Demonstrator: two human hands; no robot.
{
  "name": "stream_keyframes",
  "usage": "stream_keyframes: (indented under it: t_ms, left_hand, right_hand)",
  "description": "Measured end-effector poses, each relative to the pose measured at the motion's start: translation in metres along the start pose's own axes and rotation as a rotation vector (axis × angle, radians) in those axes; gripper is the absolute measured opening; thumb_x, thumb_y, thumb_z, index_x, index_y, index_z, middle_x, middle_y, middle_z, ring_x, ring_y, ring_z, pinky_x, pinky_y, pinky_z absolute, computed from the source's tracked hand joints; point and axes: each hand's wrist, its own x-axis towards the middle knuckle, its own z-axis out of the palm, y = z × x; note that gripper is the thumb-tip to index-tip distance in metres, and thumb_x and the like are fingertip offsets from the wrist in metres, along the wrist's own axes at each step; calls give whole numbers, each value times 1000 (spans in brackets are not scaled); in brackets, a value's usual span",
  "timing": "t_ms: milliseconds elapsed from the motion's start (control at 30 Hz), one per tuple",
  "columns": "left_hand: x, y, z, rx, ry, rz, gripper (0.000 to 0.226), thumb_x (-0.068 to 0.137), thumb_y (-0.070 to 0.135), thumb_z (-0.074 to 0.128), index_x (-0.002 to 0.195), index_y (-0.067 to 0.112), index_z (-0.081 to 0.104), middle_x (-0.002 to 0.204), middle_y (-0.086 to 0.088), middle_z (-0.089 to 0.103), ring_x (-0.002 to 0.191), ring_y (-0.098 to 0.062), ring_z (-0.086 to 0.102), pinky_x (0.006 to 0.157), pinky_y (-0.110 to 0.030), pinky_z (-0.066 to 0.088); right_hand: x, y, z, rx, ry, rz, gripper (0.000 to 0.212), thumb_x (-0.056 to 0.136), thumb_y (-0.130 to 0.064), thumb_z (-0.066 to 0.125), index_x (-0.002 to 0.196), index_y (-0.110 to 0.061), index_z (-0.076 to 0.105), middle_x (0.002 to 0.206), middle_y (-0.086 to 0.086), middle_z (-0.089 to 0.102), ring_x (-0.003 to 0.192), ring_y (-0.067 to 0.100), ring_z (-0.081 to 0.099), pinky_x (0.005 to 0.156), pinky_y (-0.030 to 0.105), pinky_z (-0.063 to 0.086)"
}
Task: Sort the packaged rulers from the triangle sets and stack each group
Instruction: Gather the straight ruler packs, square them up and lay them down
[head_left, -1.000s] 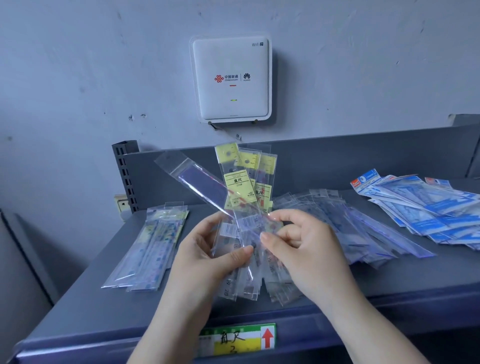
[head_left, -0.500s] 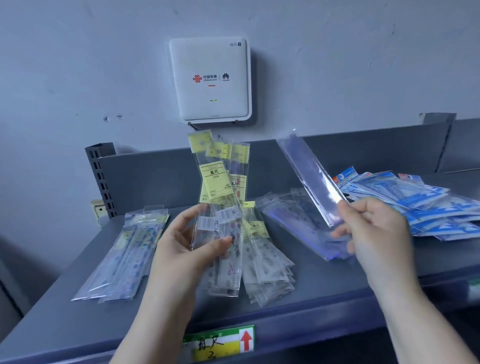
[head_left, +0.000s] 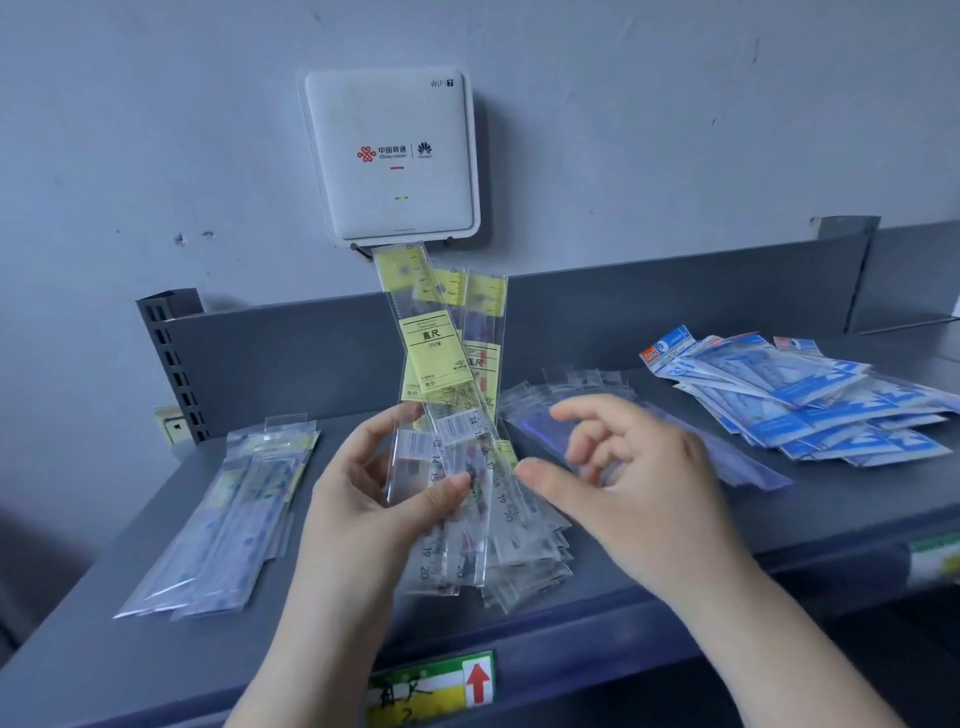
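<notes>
The left hand (head_left: 387, 493) holds a fanned bundle of packaged 20 cm rulers (head_left: 451, 415) upright above the grey shelf (head_left: 597, 613), thumb across the front and fingers (head_left: 371, 431) curled behind – closed on the bundle. The right hand (head_left: 628, 488) hovers just beside it, fingers loosely spread and holding nothing (motion blur hides the exact fingertip positions). More yellow-labelled rulers (head_left: 524, 566) lie on the shelf under the bundle; a clear-sleeved pile (head_left: 587, 410) lies behind the right hand; a third clear-sleeved stack (head_left: 228, 519) lies at the left; the blue-printed triangle sets (head_left: 810, 405) lie in a loose heap at the right.

Risks, as judged: the sleeves look slick and the fan is held at one point only, so a lax thumb could let packets slide out. The stack below reaches near the shelf's front edge – a careless set-down might push packets over it. Similar clear sleeves invite misfiling.
</notes>
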Motion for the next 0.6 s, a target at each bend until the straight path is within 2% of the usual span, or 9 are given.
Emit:
stream_keyframes:
  t_ms: [67, 167, 200, 267, 333, 433, 500, 533, 600]
  left_hand:
    - [-4, 1, 0, -8, -16, 17, 56, 50, 2, 70, 102, 21, 61, 79, 15, 72, 67, -12, 67, 56, -21, 56]
    - [-7, 4, -8, -30, -8, 4, 51, 56, 1, 70, 101, 22, 62, 83, 17, 73, 64, -9, 68, 52, -19, 53]
    - [-7, 4, -12, -23, -6, -2, 54, 56, 3, 75, 105, 21, 63, 85, 11, 74, 68, -13, 68, 55, -22, 54]
    - [-8, 5, -20, 21, 11, -10, 67, 52, 9, 88, 113, 21, 64, 100, -3, 73, 91, -25, 68, 74, -34, 56]
    - [-8, 5, -29, 43, 55, -17, 69, 49, 12, 88, 114, 23, 64, 112, -11, 68, 107, -33, 62, 87, -44, 53]
    - [-8, 5, -41, 6, 149, -27, 68, 48, 8, 81, 111, 24, 62, 118, -13, 65, 110, -32, 60, 74, -30, 53]
    - [-9, 8, -46, -4, 171, -23, 64, 51, 8, 75, 111, 24, 62, 115, -11, 66, 102, -29, 62, 63, -22, 50]
    - [-8, 10, -49, -11, 177, -11, 59, 55, 4, 73, 111, 22, 62, 107, -10, 69, 91, -25, 64, 56, -19, 50]
    - [-8, 12, -53, -15, 186, -5, 51, 61, -4, 70, 105, 21, 63, 91, -4, 72, 73, -18, 66, 48, -15, 49]
  right_hand:
    - [-3, -10, 19, 49, -138, 19, 46, 60, -52, 76, 99, -40, 56, 70, -11, 56, 66, 6, 56, 61, 17, 48]
    - [-2, -15, 37, 133, -187, 50, 38, 70, -35, 77, 103, -40, 59, 64, -12, 58, 63, 2, 57, 65, 17, 52]
    - [-1, -14, 39, 182, -174, 60, 35, 71, -30, 77, 100, -41, 59, 62, -13, 60, 61, 1, 58, 64, 15, 51]
    - [0, -14, 44, 258, -147, 57, 35, 74, -23, 76, 103, -36, 63, 61, -10, 61, 60, 5, 60, 64, 15, 51]
    - [-1, -15, 49, 314, -113, 50, 33, 76, -19, 73, 104, -34, 64, 58, -7, 58, 58, 7, 59, 63, 18, 50]
    - [2, -13, 51, 395, 0, 64, 27, 77, -18, 70, 84, -42, 61, 52, -9, 50, 53, 8, 51, 64, 32, 50]
    - [5, -11, 46, 414, 28, 97, 28, 77, -16, 69, 81, -41, 59, 52, -7, 48, 53, 9, 50, 66, 38, 51]
    - [6, -9, 42, 381, 17, 100, 28, 77, -15, 69, 81, -41, 59, 51, -6, 48, 52, 8, 49, 65, 34, 51]
    - [5, -3, 36, 244, -20, 104, 29, 78, -16, 69, 83, -41, 57, 50, -6, 49, 49, 5, 47, 59, 16, 44]
